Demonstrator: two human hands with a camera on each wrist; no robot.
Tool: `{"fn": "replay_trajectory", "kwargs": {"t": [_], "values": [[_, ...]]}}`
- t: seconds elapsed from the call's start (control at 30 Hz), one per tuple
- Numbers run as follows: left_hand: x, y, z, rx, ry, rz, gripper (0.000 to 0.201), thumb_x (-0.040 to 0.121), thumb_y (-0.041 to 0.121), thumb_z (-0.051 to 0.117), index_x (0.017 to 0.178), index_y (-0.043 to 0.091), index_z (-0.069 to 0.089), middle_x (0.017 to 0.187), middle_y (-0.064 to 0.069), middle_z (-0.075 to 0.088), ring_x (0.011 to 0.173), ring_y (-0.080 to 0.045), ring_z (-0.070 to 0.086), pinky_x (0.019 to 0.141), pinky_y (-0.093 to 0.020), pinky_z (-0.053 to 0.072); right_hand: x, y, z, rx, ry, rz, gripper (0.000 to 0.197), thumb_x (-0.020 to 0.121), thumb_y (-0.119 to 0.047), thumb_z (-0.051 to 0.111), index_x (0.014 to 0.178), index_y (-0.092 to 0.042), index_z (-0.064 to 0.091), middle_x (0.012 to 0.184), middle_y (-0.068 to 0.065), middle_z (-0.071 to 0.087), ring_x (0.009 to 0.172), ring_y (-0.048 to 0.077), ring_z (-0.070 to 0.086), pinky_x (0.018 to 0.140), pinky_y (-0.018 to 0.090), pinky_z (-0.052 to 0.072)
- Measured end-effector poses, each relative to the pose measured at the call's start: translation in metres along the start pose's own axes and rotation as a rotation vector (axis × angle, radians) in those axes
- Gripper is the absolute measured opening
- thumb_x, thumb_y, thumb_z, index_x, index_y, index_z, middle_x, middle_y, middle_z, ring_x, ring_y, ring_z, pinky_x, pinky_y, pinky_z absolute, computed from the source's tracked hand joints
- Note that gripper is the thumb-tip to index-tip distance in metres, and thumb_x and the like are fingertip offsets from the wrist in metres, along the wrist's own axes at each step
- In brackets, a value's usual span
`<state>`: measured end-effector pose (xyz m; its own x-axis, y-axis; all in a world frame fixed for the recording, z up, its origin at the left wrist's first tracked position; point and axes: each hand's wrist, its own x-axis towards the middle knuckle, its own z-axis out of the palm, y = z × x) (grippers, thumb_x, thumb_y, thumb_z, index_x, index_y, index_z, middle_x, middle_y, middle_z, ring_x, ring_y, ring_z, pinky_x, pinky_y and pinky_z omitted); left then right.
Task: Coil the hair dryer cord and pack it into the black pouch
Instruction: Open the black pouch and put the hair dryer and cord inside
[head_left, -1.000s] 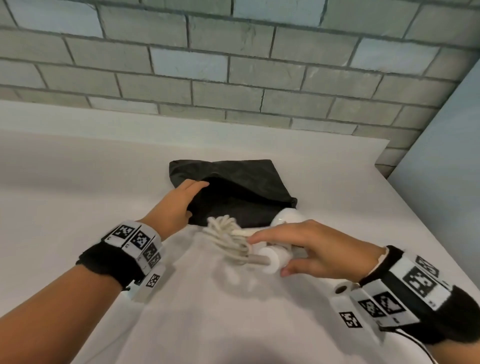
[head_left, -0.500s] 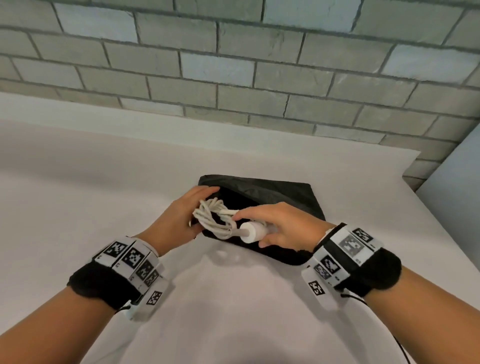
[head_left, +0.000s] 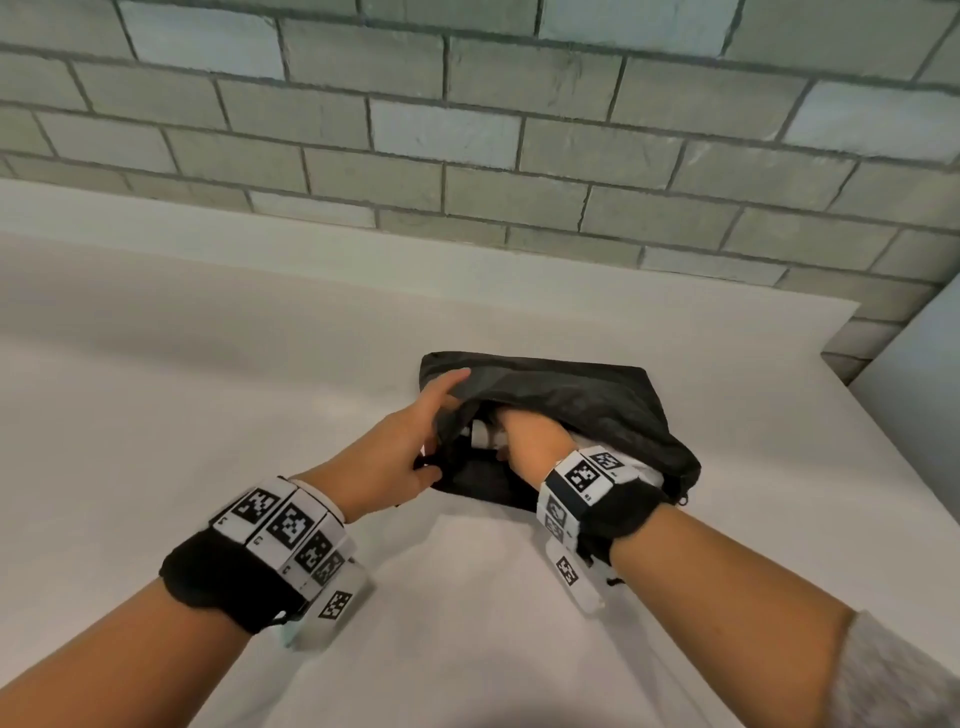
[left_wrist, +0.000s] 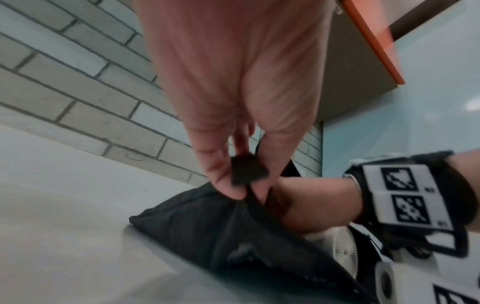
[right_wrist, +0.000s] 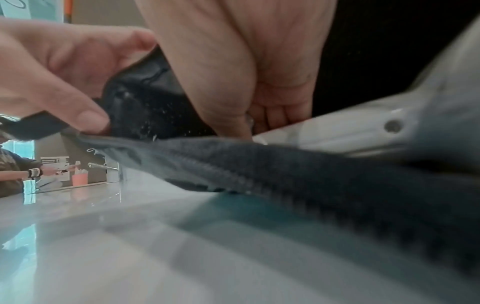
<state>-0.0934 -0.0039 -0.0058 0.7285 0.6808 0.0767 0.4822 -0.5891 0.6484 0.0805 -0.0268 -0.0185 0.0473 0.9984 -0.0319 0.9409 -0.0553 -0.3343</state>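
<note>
pouch (head_left: 582, 400) sits on the table (head_left: 182, 389) at roughly 1 o'clock from the person, wall (head_left: 467, 130) behind it at 12. left hand (head_left: 400, 447) at the pouch's 9 o'clock side, pinching the mouth edge; right hand (head_left: 530, 436) goes into the mouth from 6 o'clock, wrist outside. hair dryer (head_left: 485, 434) mostly inside the pouch, partly showing at the mouth beside and under the right hand.

**Brick wall, white tabletop**

A wall of pale grey-green bricks (head_left: 467, 130) with darker mortar lines runs behind a white table (head_left: 208, 364). To the right stands a smooth pale blue panel (head_left: 924, 405). In the left wrist view an orange-edged board (left_wrist: 371, 41) hangs overhead. The right wrist view shows a distant counter with a pink cup (right_wrist: 80, 179).
</note>
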Motion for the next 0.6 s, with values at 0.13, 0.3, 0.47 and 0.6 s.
{"fn": "replay_trajectory", "kwargs": {"t": [0.13,0.3,0.47,0.6], "values": [[0.000,-0.014,-0.002,0.076,-0.211,-0.016,0.082,0.076,-0.004,0.059,0.139,0.034,0.024,0.119,0.008,0.043,0.078,-0.006,0.049,0.066,-0.009,0.043,-0.022,0.003,-0.012,-0.054,-0.155,0.012,0.038,0.088,-0.018,0.053,0.125,-0.010,0.047,0.130,0.014,0.052,0.119,0.029,0.048,0.101,0.033,0.035],[0.007,-0.028,0.004,0.166,-0.428,-0.049,0.048,0.079,0.000,0.059,0.120,0.027,0.056,0.102,0.005,0.042,0.071,-0.002,0.044,0.062,-0.003,0.037,-0.071,0.033,-0.084,0.173,-0.320,-0.015,0.018,0.081,-0.025,0.064,0.095,-0.015,0.067,0.089,0.007,0.072,0.078,0.014,0.067,0.071,0.021,0.052],[0.023,-0.033,0.010,0.247,-0.465,-0.200,0.027,0.088,0.039,0.052,0.110,0.029,0.062,0.105,0.010,0.044,0.099,-0.009,0.048,0.090,-0.012,0.033,-0.078,0.112,-0.090,0.021,0.112,0.448,0.036,0.088,-0.036,0.053,0.106,-0.006,0.060,0.100,0.016,0.063,0.098,0.032,0.059,0.081,0.033,0.044],[0.048,-0.030,0.014,0.342,-0.421,-0.256,0.034,0.090,0.043,0.045,0.111,0.023,0.061,0.136,-0.001,0.040,0.122,-0.020,0.044,0.108,-0.033,0.031,-0.086,0.132,-0.064,0.458,-0.118,0.656,0.037,0.091,-0.035,0.049,0.096,0.001,0.057,0.080,0.017,0.064,0.071,0.026,0.064,0.058,0.031,0.049]]}}
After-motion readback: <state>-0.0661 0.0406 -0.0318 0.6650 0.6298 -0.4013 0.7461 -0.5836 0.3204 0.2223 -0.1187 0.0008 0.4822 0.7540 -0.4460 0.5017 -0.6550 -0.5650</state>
